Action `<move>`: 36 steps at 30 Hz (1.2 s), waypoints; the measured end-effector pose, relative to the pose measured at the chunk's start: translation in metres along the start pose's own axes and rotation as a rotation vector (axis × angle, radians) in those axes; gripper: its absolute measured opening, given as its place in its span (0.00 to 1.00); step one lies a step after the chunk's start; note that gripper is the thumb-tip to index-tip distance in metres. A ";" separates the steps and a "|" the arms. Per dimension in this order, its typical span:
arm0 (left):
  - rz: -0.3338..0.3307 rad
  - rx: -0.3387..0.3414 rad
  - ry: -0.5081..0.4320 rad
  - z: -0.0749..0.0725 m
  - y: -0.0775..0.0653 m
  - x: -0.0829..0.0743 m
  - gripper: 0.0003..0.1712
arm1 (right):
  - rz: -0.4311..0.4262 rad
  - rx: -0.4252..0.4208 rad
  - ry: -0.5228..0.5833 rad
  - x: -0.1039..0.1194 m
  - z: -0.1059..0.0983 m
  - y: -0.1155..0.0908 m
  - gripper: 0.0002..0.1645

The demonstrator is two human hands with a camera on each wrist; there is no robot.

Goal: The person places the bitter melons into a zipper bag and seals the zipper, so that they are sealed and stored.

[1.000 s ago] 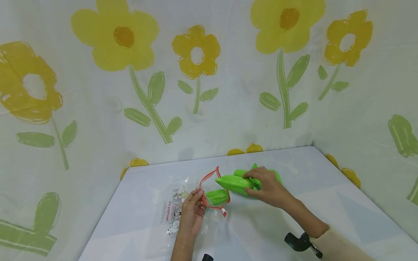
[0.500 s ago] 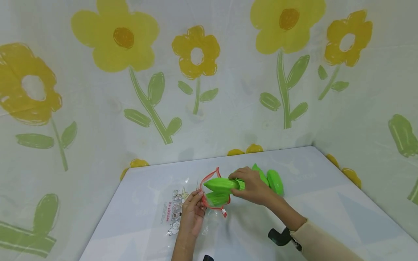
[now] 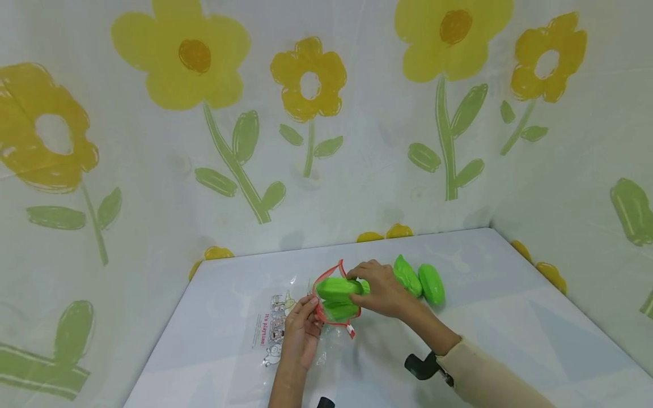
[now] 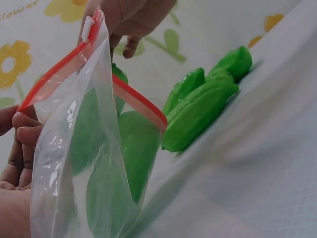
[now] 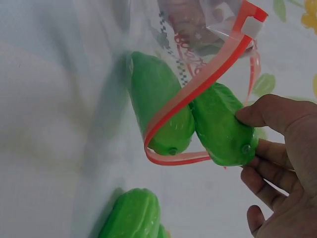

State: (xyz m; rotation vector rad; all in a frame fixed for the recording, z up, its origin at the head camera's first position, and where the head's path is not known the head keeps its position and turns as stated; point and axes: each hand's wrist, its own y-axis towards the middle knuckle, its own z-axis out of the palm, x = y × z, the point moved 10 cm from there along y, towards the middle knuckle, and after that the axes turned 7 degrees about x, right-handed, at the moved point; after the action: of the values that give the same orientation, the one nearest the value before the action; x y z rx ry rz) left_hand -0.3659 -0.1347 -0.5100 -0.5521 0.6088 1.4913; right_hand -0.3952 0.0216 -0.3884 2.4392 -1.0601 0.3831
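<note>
My left hand pinches the edge of a clear zip bag with a red zip strip and a white slider, its mouth spread open. One ridged green toy vegetable lies inside the bag. My right hand grips a second ridged green toy vegetable between thumb and fingers, its front part inside the red-edged mouth, above the first. In the left wrist view both look cloudy through the plastic.
Right of my right hand, several green toy vegetables lie on the white table. Cartoon print shows on the bag's left part. Behind the table hangs a white cloth with yellow flowers.
My right hand has moved left from over the other green toys, carrying its toy vegetable into the bag's mouth. The left hand has stayed in place on the bag.
</note>
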 end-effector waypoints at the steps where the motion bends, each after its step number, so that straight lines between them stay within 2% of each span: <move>1: 0.000 0.001 0.001 0.000 0.000 0.000 0.03 | -0.003 -0.002 0.005 0.001 0.001 0.000 0.19; 9: 0.004 -0.002 -0.001 0.001 0.000 -0.001 0.03 | -0.011 -0.020 -0.014 0.003 0.008 0.005 0.20; 16: 0.006 0.028 -0.016 0.003 -0.001 0.000 0.03 | -0.009 -0.033 0.010 0.006 0.015 0.008 0.20; 23: 0.014 0.026 -0.026 0.003 -0.001 -0.001 0.02 | 0.011 -0.041 0.041 0.001 0.018 0.007 0.23; 30: 0.015 0.017 -0.035 0.003 -0.001 -0.002 0.04 | 0.000 -0.101 0.045 -0.006 -0.002 -0.005 0.23; 36: 0.017 0.015 -0.030 0.002 -0.001 -0.003 0.02 | 0.038 -0.145 -0.045 -0.026 -0.022 -0.021 0.21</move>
State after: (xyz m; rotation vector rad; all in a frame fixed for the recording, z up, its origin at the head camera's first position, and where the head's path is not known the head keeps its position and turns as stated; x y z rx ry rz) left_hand -0.3648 -0.1359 -0.5068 -0.5131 0.6024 1.5077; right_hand -0.3987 0.0611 -0.3860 2.3121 -1.1144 0.2553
